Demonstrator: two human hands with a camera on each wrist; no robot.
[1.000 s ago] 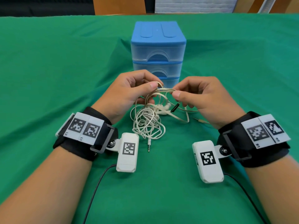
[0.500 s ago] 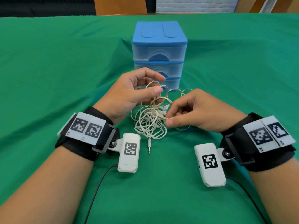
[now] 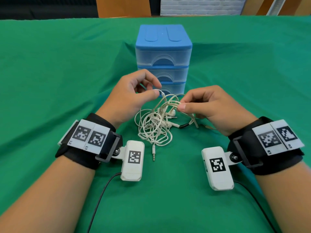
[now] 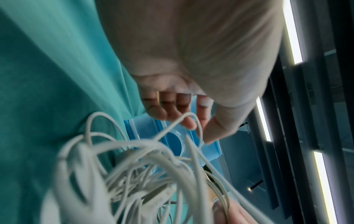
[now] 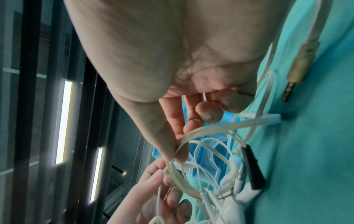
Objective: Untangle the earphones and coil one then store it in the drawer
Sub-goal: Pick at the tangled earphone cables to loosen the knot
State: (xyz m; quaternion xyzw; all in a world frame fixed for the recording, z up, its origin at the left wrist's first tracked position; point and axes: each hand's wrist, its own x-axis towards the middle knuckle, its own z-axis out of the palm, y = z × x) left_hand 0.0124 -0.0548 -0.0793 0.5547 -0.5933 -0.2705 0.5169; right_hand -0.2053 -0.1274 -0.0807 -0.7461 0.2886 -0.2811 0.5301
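Left hand (image 3: 133, 96) and right hand (image 3: 207, 105) each pinch a cord of the tangled earphones (image 3: 154, 128), lifted partly off the green table (image 3: 50, 81), just near of the closed drawers (image 3: 163, 59)

The head view was bright and evenly lit, sharp across the green worktop (image 3: 50, 81), with only soft shadows under the wrists and beside the drawers (image 3: 163, 52). Straight lines bowed slightly toward its edges. Both wrist views were dimmer and cooler in tone. In the left wrist view the cables (image 4: 134, 174) were smeared and out of focus. Ceiling light strips (image 5: 63, 121) glared white in both, and the near palms filled the frame, soft and washed out.
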